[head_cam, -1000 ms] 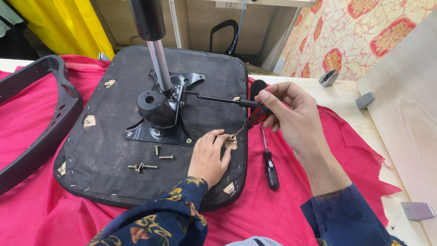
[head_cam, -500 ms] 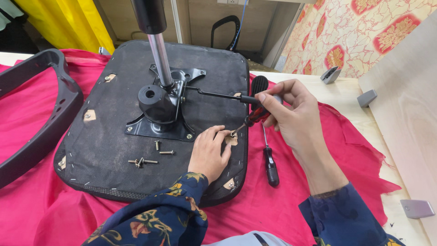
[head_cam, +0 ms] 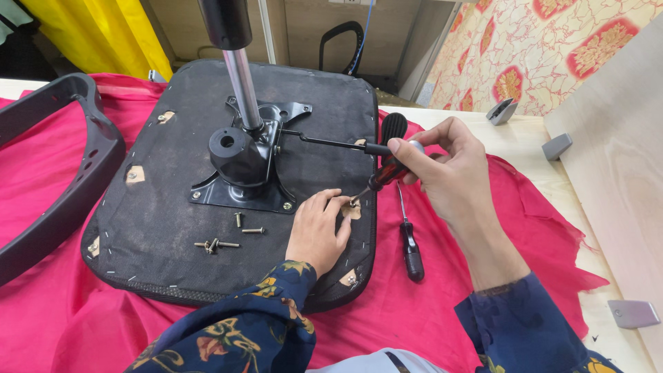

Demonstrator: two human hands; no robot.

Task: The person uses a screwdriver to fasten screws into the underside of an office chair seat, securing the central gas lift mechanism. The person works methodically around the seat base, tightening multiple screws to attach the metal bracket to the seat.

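An upturned black chair seat [head_cam: 173, 207] lies on a red cloth [head_cam: 511, 228], with a black metal mechanism plate [head_cam: 242, 179] and a chrome gas cylinder [head_cam: 240, 83] standing up from it. My right hand [head_cam: 449, 173] grips a red-and-black screwdriver [head_cam: 383, 174], its tip set on a screw at a mounting hole [head_cam: 352, 207] near the seat's right edge. My left hand [head_cam: 319, 231] rests flat on the seat, its fingertips steadying the screw there. Several loose screws [head_cam: 228, 238] lie on the seat in front of the plate.
A second screwdriver [head_cam: 409, 238] lies on the cloth right of the seat. A black armrest frame [head_cam: 62, 173] sits at the left. Grey plastic pieces [head_cam: 556, 146] lie on the light wooden table at the right, beside a leaning wooden panel [head_cam: 615, 152].
My right hand has shifted slightly with the screwdriver over the mounting hole, and the view has moved a little. My left hand stays by the screw.
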